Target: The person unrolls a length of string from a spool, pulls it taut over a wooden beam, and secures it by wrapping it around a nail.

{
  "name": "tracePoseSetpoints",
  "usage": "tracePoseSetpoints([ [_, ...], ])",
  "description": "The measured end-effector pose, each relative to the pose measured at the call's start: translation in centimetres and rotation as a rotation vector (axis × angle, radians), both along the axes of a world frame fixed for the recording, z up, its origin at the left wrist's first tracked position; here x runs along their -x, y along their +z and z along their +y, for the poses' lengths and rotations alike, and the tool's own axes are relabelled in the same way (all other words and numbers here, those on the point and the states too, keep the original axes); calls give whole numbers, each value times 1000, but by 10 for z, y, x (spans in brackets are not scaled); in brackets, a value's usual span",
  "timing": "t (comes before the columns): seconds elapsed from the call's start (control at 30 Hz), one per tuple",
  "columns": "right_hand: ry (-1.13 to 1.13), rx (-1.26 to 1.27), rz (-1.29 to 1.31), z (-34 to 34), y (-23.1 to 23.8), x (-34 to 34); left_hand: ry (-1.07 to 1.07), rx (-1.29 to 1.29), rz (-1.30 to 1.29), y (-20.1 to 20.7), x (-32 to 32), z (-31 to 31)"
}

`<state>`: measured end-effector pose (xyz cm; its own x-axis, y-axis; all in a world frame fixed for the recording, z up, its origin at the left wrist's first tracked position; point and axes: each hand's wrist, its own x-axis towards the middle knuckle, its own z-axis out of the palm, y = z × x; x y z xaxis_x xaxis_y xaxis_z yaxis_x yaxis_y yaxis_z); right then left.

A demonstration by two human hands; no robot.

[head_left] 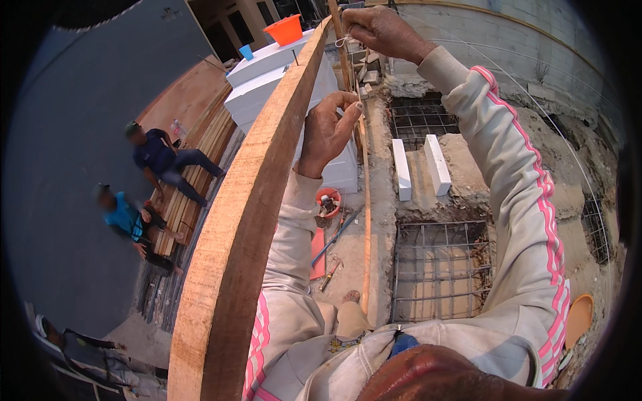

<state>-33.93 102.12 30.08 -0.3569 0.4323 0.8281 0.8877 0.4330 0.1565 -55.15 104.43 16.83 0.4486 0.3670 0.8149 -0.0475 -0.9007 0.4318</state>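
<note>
Prob. tying white string (pixel 342 41) round narrow wooden stake (pixel 344 65), approx. 12 o'clock. Working w/ hands apart: apparently pinching string at stake w/ right hand (pixel 382 32), twd. 1; curling left hand (pixel 328 127) at 12, nearer centre, can't say if gripping. Alongside, 12 to 7: timber beam (pixel 244 180). Next prob. calls for drawing string snug.

Open-air building site, sunlit. Steel rebar grids (pixel 441 271) lie in pits dug in bare ground (pixel 380 234); a white block stack (pixel 257 102) carries an orange tub (pixel 286 31) near its far edge. Planks (pixel 208 120) piled, hammer (pixel 329 278) lying loose.
</note>
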Motion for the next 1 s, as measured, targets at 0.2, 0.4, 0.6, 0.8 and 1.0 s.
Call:
tracePoseSetpoints([
  [0.2,-13,-155,-32,19,14,2,480,56,659,28,103,46],
  [0.4,23,-52,17,22,6,6,293,95,93,125,73,62],
  [0.6,24,-81,3,14,6,8,206,141,339,154,14,43],
  [0.8,-32,-6,25,12,3,8,186,328,262,151,9,33],
  [1.0,-4,-50,45,14,10,12,113,360,286,149,9,36],
])
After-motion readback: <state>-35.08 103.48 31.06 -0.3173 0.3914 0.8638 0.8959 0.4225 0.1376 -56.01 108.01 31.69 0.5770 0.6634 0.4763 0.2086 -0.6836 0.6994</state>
